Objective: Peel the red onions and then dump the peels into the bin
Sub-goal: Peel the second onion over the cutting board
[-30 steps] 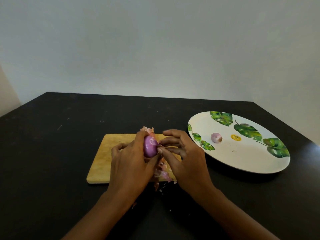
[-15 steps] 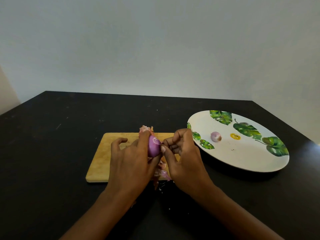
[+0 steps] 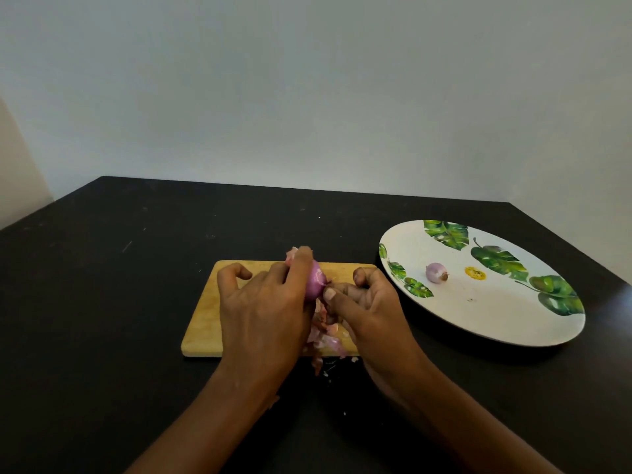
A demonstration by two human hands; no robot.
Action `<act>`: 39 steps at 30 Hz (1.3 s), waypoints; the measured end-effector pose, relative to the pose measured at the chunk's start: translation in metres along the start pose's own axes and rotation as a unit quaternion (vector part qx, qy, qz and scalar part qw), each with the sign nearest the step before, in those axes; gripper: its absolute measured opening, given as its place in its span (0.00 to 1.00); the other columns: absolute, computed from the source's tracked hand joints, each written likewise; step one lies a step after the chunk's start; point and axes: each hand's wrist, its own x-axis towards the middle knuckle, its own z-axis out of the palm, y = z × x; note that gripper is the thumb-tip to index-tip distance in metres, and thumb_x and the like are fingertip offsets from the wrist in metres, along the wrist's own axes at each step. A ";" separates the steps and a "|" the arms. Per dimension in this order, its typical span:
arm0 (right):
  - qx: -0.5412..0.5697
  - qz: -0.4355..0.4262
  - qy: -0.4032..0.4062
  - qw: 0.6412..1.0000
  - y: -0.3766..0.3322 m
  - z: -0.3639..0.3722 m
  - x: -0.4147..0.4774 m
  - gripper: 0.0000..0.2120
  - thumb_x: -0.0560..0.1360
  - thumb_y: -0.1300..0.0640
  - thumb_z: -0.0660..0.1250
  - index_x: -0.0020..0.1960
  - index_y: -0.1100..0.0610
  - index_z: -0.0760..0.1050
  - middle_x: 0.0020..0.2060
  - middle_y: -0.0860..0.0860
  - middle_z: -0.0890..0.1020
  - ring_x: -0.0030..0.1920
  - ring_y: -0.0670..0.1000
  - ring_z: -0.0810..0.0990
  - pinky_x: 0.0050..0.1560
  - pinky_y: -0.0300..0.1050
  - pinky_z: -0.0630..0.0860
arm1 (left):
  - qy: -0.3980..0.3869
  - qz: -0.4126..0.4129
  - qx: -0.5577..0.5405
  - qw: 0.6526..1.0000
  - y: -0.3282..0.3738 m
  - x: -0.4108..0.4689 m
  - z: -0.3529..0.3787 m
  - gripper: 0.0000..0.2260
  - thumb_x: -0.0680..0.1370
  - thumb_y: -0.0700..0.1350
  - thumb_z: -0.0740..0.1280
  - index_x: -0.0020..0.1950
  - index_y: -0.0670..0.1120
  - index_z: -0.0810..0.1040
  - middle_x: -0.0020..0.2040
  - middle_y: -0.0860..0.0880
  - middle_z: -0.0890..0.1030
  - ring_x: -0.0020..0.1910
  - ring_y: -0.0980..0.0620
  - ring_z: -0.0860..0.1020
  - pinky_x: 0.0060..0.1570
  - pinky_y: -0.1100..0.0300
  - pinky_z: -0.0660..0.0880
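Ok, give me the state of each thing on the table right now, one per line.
Held onion: glossy purple, gripped by left hand over the cutting board.
Right hand: fingers curled, pinching held onion's skin.
Peels: loose heap on cutting board's near edge, some on table.
Plate onion: lying on plate, untouched.

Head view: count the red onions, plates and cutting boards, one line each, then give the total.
Red onions: 2
Plates: 1
Cutting boards: 1
Total: 4
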 end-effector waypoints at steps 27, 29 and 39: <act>-0.333 -0.277 0.077 0.898 0.011 -0.018 0.009 0.13 0.73 0.61 0.72 0.52 0.48 0.74 0.40 0.38 0.76 0.45 0.37 0.78 0.41 0.29 0.75 | -0.189 -0.122 -0.366 0.903 -0.017 0.018 -0.007 0.28 0.56 0.69 0.66 0.51 0.58 0.75 0.46 0.59 0.79 0.43 0.60 0.77 0.45 0.71 0.74; -0.283 -0.295 0.032 0.912 0.006 -0.018 0.007 0.16 0.73 0.58 0.71 0.57 0.45 0.72 0.47 0.41 0.78 0.51 0.40 0.78 0.48 0.34 0.78 | -0.219 -0.126 -0.425 0.869 -0.020 0.020 -0.007 0.23 0.55 0.67 0.66 0.46 0.59 0.74 0.44 0.59 0.80 0.44 0.58 0.79 0.42 0.73 0.75; -0.282 -0.379 -0.045 0.880 0.005 -0.024 0.010 0.10 0.73 0.64 0.70 0.54 0.59 0.81 0.51 0.45 0.83 0.54 0.42 0.80 0.55 0.34 0.76 | -0.290 -0.074 -0.497 0.815 -0.030 0.018 -0.003 0.30 0.57 0.75 0.65 0.44 0.52 0.79 0.41 0.54 0.83 0.38 0.55 0.81 0.41 0.59 0.78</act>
